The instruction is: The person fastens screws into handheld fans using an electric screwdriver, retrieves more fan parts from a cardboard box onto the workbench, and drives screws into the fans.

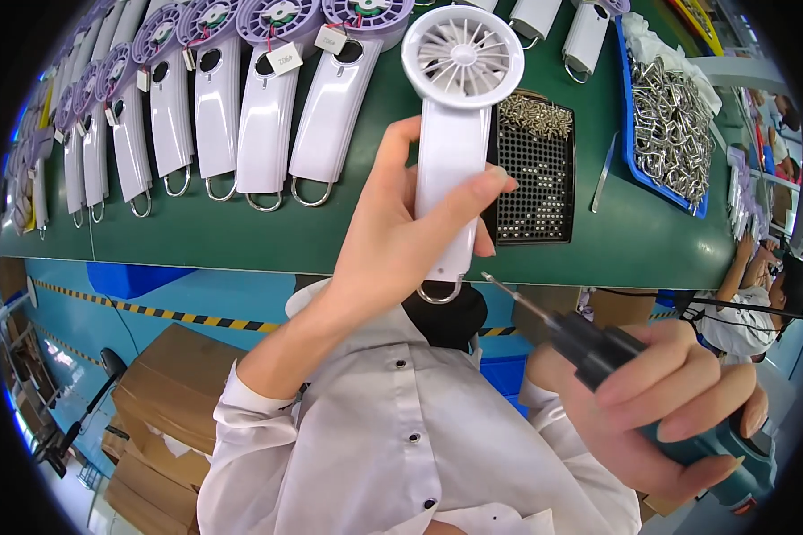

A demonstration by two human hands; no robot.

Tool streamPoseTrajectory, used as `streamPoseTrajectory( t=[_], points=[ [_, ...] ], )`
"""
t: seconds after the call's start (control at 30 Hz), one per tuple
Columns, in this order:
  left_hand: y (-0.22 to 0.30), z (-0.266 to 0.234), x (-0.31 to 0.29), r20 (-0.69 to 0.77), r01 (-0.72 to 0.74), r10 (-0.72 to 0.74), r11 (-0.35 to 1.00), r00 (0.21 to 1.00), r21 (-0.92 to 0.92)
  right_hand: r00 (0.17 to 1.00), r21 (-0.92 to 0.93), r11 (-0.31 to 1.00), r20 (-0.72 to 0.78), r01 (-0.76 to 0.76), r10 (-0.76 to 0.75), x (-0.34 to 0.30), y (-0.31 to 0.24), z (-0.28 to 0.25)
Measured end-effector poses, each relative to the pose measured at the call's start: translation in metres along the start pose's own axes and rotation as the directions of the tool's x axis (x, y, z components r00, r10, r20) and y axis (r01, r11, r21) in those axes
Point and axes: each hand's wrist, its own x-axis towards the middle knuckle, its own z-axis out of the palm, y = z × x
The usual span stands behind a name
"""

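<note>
A white handheld fan [455,143] with a round bladed head stands out in front of me, its handle pointing toward my body. My left hand [401,214] is wrapped round that handle, thumb across its face. At the handle's near end hangs a metal loop [441,294]. In my right hand [669,401] is a dark green and black electric screwdriver [598,343], fingers closed round its body. The bit's tip lies just right of the handle's near end, apart from it. Beyond the fan sits a black perforated screw tray [533,169] with small screws heaped at its far end.
Several unfinished white fans [268,125] with purple heads and loose wires line the green table [321,236] at left. A blue bin [629,134] of metal loops [674,134] stands at right, tweezers [605,174] beside it. Cardboard boxes [165,383] are at lower left. Another person [749,303] sits far right.
</note>
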Motion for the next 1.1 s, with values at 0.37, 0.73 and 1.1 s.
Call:
streamPoseTrajectory(
  t=[0.37,0.73,1.1],
  points=[
    [-0.011,0.008,0.000,-0.038,-0.077,0.072,0.984,0.997,-0.159,0.996,-0.049,0.998,0.073,-0.040,0.044,-0.010,0.020,-0.004],
    [-0.018,-0.005,-0.013,-0.080,-0.154,0.163,0.981,0.983,0.114,0.999,-0.033,0.999,0.040,-0.003,0.005,-0.001,0.013,-0.001],
    [-0.020,-0.047,-0.037,0.147,-0.393,0.725,0.182,0.673,0.901,0.997,0.037,0.998,-0.047,0.060,-0.058,0.020,0.000,-0.019]
  ],
)
